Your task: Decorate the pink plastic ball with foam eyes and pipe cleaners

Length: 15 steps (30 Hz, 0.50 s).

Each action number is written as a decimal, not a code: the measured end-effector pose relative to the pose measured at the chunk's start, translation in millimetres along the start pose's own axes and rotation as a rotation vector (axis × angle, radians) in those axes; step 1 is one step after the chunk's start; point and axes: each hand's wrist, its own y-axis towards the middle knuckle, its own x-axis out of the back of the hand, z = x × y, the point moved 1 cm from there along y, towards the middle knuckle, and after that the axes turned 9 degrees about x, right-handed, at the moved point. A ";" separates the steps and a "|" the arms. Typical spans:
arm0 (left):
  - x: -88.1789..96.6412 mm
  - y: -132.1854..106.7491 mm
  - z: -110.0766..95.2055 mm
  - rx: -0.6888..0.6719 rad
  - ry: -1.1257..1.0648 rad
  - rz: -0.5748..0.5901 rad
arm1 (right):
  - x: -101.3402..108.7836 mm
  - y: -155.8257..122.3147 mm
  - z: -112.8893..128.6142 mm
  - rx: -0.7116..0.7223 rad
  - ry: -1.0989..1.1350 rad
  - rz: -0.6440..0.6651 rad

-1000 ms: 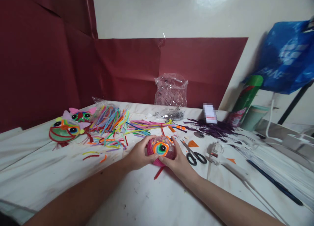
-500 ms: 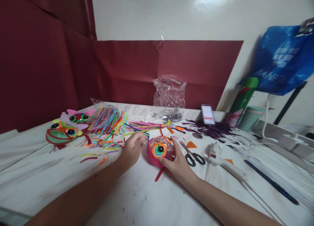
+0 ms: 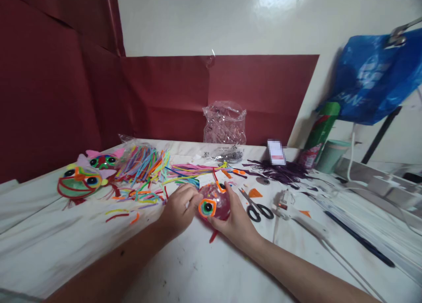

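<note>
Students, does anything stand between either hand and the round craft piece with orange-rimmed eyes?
Nothing visible does: the right hand holds the round craft piece, and the left hand is at its left edge, contact unclear.

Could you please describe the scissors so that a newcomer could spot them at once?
Find the white marbled table, then the white glue gun on its right side. Just left of that, beside an orange scrap, lie the scissors, set apart by two black loop handles.

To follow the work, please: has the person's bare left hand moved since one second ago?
Yes, the left hand moved left, farther from the black-handled metal scissors.
</note>
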 end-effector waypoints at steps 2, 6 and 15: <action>-4.9 -1.8 -0.9 -0.058 0.043 0.023 | -0.8 0.1 -1.2 0.050 -0.024 -0.003; -16.5 -7.6 -0.6 -0.080 0.116 0.016 | -2.4 -2.0 -2.7 0.105 -0.050 0.001; -20.2 -8.1 -1.2 0.103 0.052 0.024 | -1.5 -1.3 1.6 0.116 -0.108 0.021</action>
